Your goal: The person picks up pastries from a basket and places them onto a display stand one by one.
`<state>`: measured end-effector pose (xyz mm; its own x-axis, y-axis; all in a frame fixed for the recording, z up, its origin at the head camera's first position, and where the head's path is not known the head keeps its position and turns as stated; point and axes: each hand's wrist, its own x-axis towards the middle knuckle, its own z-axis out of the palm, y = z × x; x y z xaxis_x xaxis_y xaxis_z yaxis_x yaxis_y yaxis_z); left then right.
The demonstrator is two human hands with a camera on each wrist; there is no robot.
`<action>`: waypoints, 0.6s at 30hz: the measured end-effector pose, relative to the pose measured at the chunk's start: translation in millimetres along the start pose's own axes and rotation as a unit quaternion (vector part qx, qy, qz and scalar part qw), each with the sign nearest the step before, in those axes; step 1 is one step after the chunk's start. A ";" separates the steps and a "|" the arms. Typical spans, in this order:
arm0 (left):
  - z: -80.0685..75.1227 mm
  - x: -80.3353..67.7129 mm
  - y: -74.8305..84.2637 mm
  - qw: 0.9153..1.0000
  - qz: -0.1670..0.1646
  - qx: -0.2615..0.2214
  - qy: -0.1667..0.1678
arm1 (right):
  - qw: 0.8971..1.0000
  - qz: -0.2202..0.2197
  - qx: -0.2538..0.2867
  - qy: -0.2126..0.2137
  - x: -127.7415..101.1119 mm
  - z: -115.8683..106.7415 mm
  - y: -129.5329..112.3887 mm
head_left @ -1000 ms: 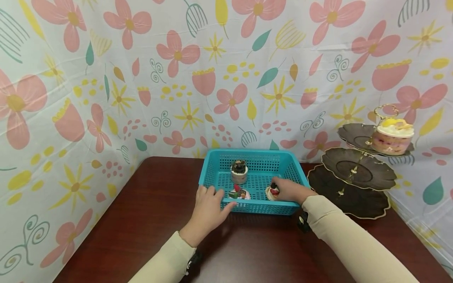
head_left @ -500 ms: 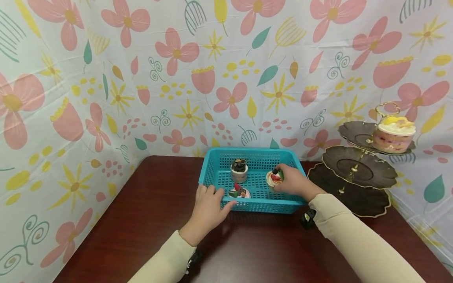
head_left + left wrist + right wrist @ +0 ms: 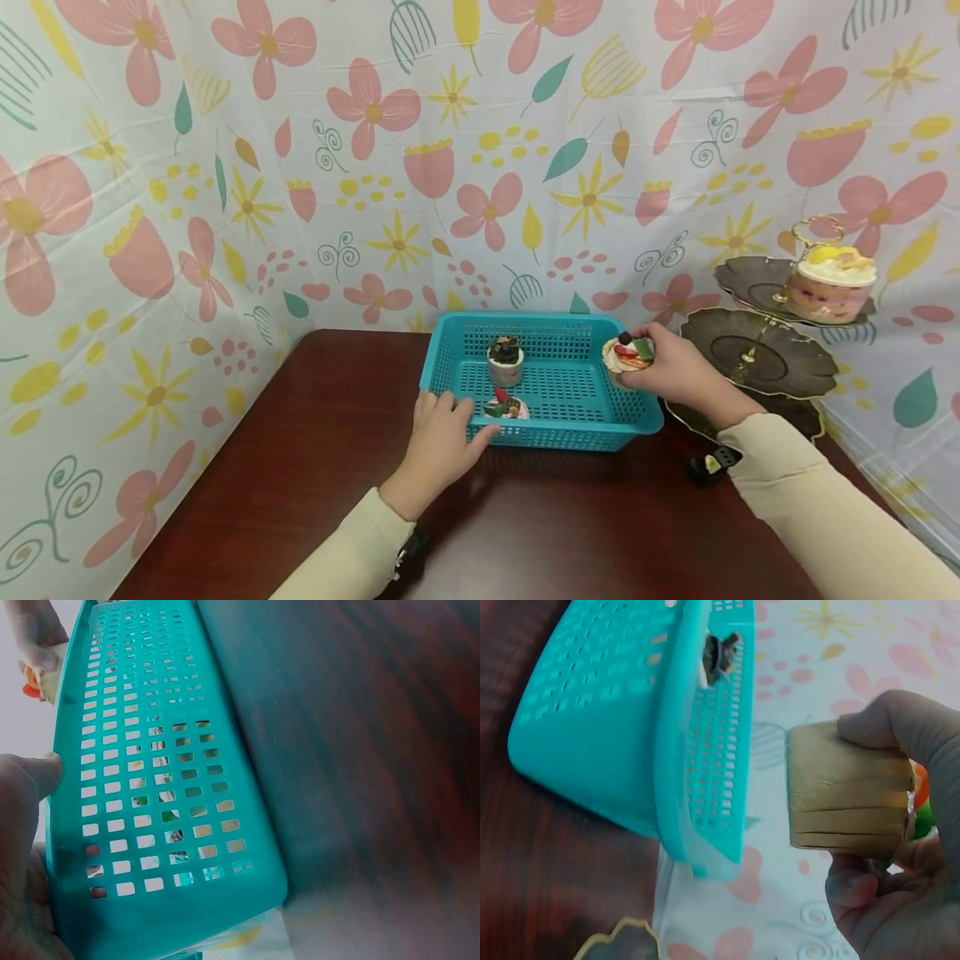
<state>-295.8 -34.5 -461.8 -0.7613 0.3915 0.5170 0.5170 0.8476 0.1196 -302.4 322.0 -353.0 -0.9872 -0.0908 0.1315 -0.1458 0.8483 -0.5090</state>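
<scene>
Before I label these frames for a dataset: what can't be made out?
- Head view: the right hand covers the lifted cupcake's wrapper.
- Left wrist view: the basket wall screens its contents.
- Right wrist view: the cupcake's topping is hidden behind fingers.

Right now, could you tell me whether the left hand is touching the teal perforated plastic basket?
Touching: the head view shows the left hand resting its fingers on the teal basket's near-left rim.

Bright, even light — wrist views soft, perhaps motion-blurred.
</scene>
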 end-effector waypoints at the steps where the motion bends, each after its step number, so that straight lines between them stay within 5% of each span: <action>1: -0.2 -0.1 0.2 1.000 0.000 -0.001 -0.001 | 1.000 0.005 -0.003 0.005 -3.0 -4.0 1.6; 18: -2.2 -0.8 1.3 1.000 0.003 0.007 0.003 | 0.989 0.080 -0.064 0.103 -39.9 -64.0 62.4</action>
<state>-293.7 -34.5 -460.2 -0.7554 0.3941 0.5235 0.5158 0.8504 0.1042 -267.9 411.9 -335.6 -0.9608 0.1464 0.2356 0.0328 0.9034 -0.4275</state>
